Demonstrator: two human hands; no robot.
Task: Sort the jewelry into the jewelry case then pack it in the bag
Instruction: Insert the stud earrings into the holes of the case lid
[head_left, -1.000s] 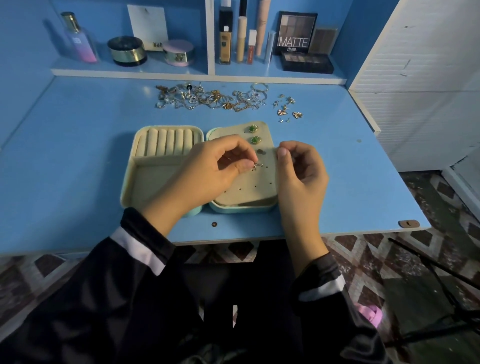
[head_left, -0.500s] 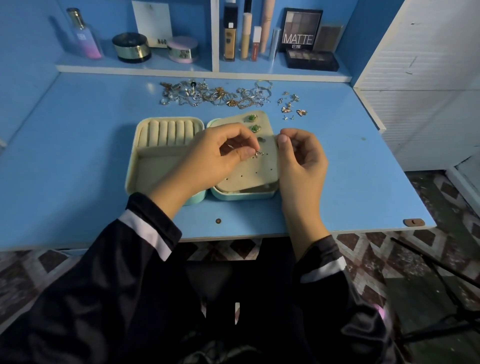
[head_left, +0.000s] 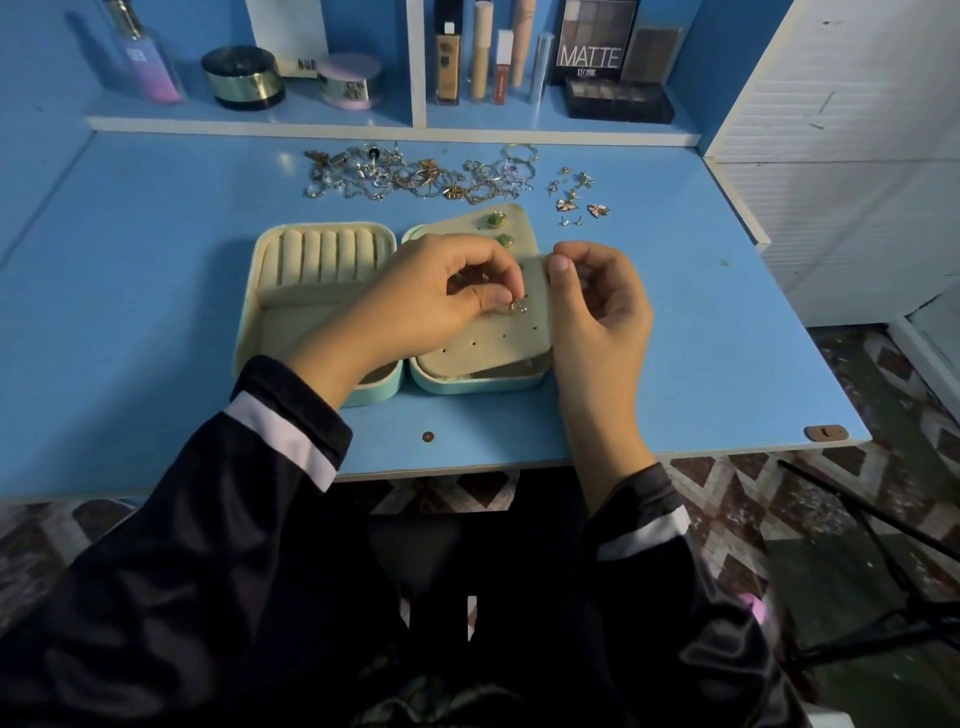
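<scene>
Holding small silver earring (head_left: 516, 307) against cream perforated panel (head_left: 483, 343) of mint jewelry case (head_left: 467, 385)
Pinching earring with left hand (head_left: 441, 306) fingers; right hand (head_left: 597, 306) fingers curled, pinching panel's edge

You are working in dim, cool blue light. Left of the jewelry case (head_left: 467, 385) a soft shadow lies on the desk (head_left: 130, 312); behind the case a faint glare spot shows. Far from the case the desk edges bow with wide-angle distortion. In front of it your dark sleeves (head_left: 208, 545) lose nearly all detail; the jewelry pile (head_left: 415, 176) behind it looks soft.
</scene>
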